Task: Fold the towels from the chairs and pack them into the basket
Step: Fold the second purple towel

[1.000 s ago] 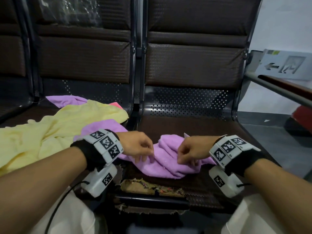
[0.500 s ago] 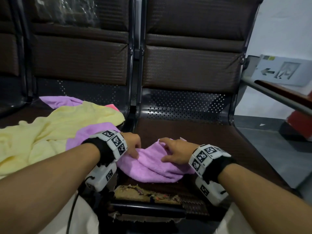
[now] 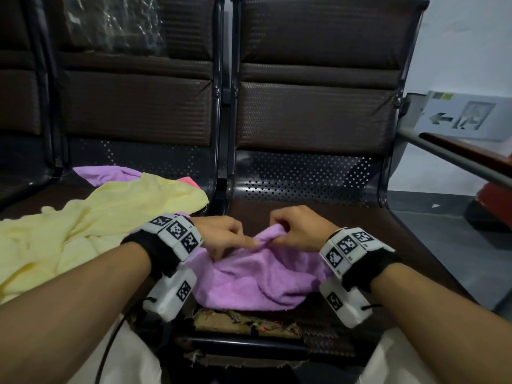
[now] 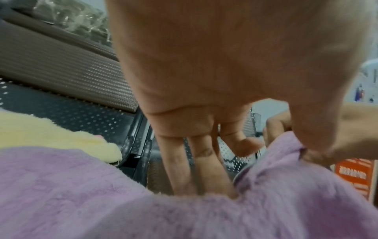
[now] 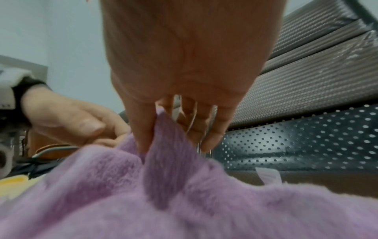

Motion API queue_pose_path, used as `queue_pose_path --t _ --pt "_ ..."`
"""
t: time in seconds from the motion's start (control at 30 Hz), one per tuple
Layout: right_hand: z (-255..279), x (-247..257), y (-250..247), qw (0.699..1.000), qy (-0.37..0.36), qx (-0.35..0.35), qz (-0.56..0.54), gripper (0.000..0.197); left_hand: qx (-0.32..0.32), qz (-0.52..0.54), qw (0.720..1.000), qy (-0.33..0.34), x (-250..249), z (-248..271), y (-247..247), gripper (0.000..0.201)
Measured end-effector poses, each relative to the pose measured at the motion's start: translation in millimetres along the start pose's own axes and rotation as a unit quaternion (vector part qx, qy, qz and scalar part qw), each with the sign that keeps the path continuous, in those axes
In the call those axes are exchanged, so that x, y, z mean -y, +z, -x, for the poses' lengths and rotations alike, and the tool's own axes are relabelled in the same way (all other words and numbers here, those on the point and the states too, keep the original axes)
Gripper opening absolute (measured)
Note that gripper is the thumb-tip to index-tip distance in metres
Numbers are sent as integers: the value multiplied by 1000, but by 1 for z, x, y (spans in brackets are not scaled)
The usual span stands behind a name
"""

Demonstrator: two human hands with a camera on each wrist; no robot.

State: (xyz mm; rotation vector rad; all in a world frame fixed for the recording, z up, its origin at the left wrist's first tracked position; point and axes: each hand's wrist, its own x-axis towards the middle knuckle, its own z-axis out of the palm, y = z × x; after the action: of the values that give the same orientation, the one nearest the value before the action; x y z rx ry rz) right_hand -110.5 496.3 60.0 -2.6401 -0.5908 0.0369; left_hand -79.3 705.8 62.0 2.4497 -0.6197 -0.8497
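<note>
A purple towel [image 3: 257,281] lies crumpled on the right chair seat [image 3: 360,223]. My right hand [image 3: 274,235] pinches a raised fold at the towel's far edge; the right wrist view shows the thumb and fingers [image 5: 143,129] nipping that fold of the purple towel [image 5: 167,186]. My left hand [image 3: 243,242] is right beside it, thumb and forefinger on the same ridge, while its other fingers [image 4: 194,161] reach down to the cloth. A yellow towel [image 3: 97,225] sprawls over the left seat, with another purple towel [image 3: 105,174] behind it. No basket is in view.
A pink cloth corner [image 3: 188,180] peeks from under the yellow towel. The seat's front edge [image 3: 243,325] is torn and frayed. A metal armrest [image 3: 457,159] slants at the right, with a sign [image 3: 465,117] and a red object [image 3: 496,200] beyond.
Half a second ago both hands lay on the towel. They have since come together at its far edge and lifted a fold between them.
</note>
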Motion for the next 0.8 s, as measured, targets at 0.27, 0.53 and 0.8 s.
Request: queue_pose_path --t 0.27,0.53,0.8 --pt "20 2 -28 971 -26 -150 -182 25 -89 -62 989 100 -7 0 -6 15" --pt "51 -21 -63 905 33 -393 -158 26 -273 -171 944 68 -4 12 -25 28" --pt "60 -23 -64 914 128 -382 -42 37 -465 115 849 224 -57 26 -35 37"
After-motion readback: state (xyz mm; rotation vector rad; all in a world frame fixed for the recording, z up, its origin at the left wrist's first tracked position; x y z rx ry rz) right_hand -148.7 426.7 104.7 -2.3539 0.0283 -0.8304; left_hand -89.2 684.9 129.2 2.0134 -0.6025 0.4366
